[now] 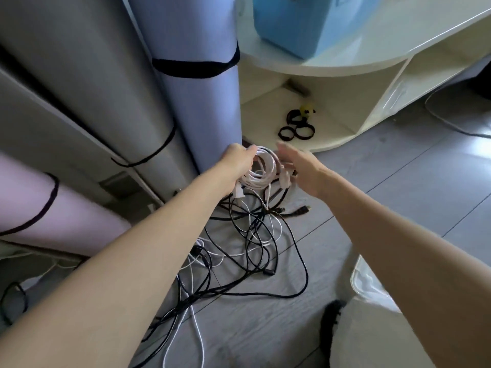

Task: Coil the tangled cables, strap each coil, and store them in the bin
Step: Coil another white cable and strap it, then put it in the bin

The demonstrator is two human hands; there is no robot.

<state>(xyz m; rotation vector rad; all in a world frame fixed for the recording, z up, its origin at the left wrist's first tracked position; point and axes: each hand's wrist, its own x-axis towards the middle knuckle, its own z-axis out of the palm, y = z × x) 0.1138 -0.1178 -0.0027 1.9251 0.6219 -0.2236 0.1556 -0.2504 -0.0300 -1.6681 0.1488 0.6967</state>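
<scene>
My left hand grips a coil of white cable held above the floor. My right hand is stretched out just right of the coil, fingers straight, reaching past it; whether it touches the coil is unclear. Below them a tangle of black and white cables sprawls over the grey floor. Several black straps lie on the lower shelf of the cream unit, beside a small yellow item. A blue bin stands on top of that unit.
Rolled mats stand at the left: a blue one, a grey one, and a pink one, each bound with black bands. The cream shelf unit fills the upper right. A white cushion-like object sits at the lower right.
</scene>
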